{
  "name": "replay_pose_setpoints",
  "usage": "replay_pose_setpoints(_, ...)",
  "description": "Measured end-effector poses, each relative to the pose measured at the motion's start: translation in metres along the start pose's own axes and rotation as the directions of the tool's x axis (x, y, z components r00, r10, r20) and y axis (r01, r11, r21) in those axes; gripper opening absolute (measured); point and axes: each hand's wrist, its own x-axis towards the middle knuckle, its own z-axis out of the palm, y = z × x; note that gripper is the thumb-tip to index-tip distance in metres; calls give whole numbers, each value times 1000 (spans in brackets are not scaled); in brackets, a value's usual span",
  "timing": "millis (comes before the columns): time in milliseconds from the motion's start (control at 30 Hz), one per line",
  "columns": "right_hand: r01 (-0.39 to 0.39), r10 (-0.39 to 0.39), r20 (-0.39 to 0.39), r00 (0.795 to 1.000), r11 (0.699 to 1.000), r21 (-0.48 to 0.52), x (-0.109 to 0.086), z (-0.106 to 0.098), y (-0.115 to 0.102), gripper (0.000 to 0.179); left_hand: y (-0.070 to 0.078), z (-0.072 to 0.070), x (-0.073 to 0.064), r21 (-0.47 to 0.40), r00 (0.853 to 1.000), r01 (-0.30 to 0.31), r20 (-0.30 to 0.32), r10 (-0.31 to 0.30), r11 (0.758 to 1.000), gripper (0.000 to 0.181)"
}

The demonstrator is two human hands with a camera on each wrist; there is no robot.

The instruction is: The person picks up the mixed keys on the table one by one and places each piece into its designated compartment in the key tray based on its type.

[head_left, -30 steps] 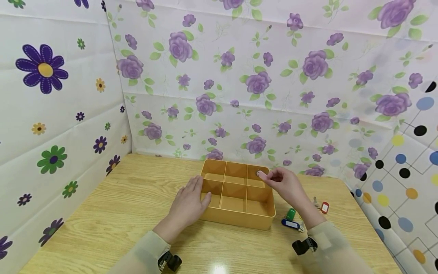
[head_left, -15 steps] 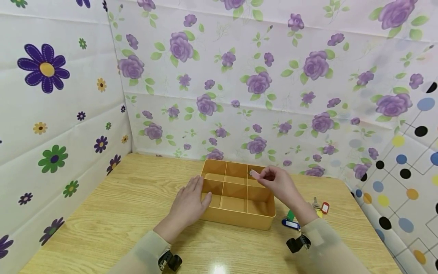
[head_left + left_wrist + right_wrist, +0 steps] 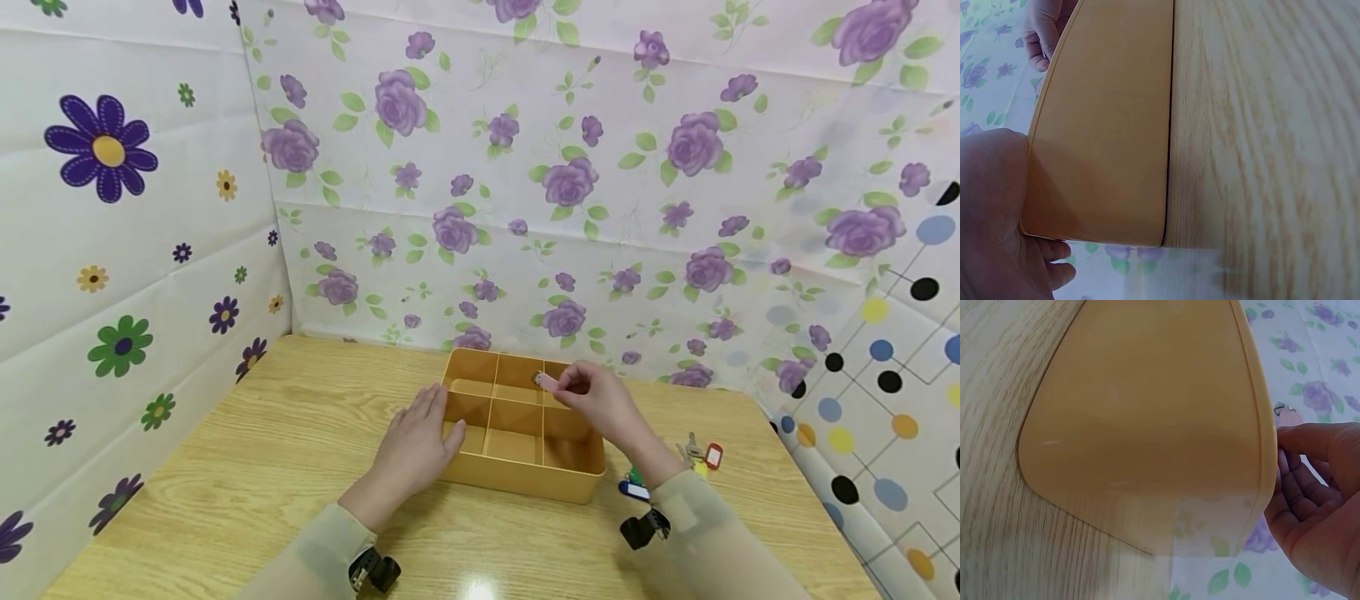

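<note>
An orange box [image 3: 517, 482] with two rows of compartments stands on the table. My left hand [image 3: 415, 442] rests at its left side, fingers straight along the rim and thumb over the front left compartment. Between thumb and fingertips, my right hand [image 3: 600, 404] pinches a pink key tag [image 3: 548, 382] with a metal ring. The tag is above the back row, its ring end overlapping the back middle compartment in the head view. Seen from the right wrist, the pink key tag [image 3: 1290, 416] pokes up beyond the rim, past my right hand [image 3: 1316, 494].
Right of the box, a red key tag [image 3: 714, 456], a yellow tag [image 3: 701, 469] and keys [image 3: 692, 447] lie on the table [image 3: 315, 417]. A blue key tag [image 3: 635, 490] and a green one [image 3: 636, 476] are partly behind the right forearm. Flowered cloth [image 3: 450, 283] hangs behind.
My right hand has moved left with the pink key tag, from over the back right compartment toward the back middle one. My left hand has stayed at the box's left side.
</note>
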Motion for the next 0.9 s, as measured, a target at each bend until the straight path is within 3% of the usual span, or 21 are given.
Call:
replay_pose_setpoints(533,55,-55,20,998,998,-14,7,14,-4,11,0,0,-1,-2,1000,-6,-7,6,1000,80)
replay_pose_setpoints(900,45,-44,30,999,999,-25,10,24,-5,11,0,-1,-1,2,1000,-7,-5,7,1000,80)
